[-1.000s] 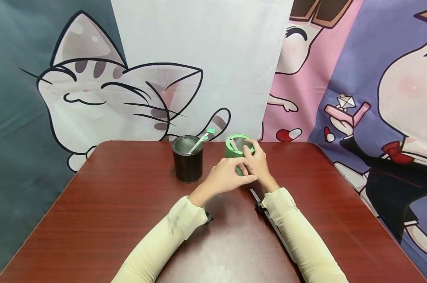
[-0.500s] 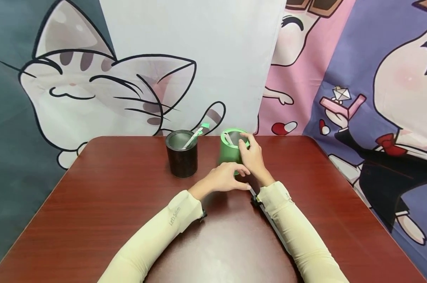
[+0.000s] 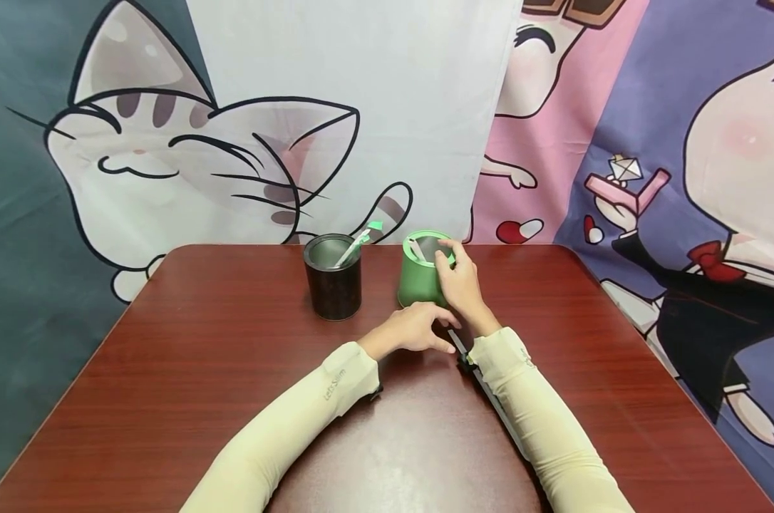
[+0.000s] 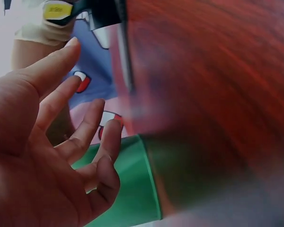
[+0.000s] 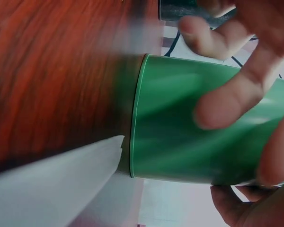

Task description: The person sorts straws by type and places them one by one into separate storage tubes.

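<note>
A green pen holder [image 3: 419,285] stands near the back of the table, with a pale stick [image 3: 416,249] leaning inside it. My right hand [image 3: 462,285] grips it from the right at the rim, thumb toward the front and fingers over the edge. Lower and in front of it, my left hand [image 3: 415,326] is loosely spread, thumb apart from the fingers, holding nothing. In the left wrist view the left hand [image 4: 52,151] overlaps the green side wall. Left-hand fingers [image 5: 217,111] cross the holder in the right wrist view, where much of the right hand is hidden.
Left of the green holder stands a black pen holder [image 3: 332,292] holding a white and green stick [image 3: 355,247]. A narrow grey strip [image 3: 496,406] runs beneath the right forearm. Behind the reddish wood table [image 3: 169,392] hangs a cartoon-printed cloth [image 3: 393,121].
My left hand has dropped lower, away from my right hand and the front of the green pen holder. The right hand stays at its rim. The head view has shifted slightly.
</note>
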Tool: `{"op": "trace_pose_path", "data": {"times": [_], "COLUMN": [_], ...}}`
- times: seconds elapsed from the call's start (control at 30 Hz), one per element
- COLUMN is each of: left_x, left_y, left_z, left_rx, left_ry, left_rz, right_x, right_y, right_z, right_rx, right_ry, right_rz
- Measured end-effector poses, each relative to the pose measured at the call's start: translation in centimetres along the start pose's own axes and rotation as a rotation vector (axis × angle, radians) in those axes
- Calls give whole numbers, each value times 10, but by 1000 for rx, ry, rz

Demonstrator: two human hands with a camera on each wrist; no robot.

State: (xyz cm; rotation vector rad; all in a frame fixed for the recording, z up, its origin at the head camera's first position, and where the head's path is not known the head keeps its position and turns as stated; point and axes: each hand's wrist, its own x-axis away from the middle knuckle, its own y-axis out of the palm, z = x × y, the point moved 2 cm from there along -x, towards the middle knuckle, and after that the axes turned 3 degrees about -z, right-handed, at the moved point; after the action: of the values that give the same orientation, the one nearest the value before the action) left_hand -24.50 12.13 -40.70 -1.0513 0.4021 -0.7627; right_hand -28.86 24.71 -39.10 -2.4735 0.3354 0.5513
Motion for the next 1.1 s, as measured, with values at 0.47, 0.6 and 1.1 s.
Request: {"op": "trace_pose_path", "data": {"times": [0.47,0.6,1.1], "left_x": [-4,-4,9], "left_y": [12,14,11], "left_z": [-3,-4,-8], "left_rx": [-104,-140,-335], "left_ry": [-53,-67,-70], "left_rz": [-107,-112,-120], "right_x": [0,0,0], "right_y": [1,1,2], "right_z": [-3,-3,-1], "right_rx": [-14,-15,-16], "right_ry": [-2,-5,-15], "right_rz": [13,14,7]}}
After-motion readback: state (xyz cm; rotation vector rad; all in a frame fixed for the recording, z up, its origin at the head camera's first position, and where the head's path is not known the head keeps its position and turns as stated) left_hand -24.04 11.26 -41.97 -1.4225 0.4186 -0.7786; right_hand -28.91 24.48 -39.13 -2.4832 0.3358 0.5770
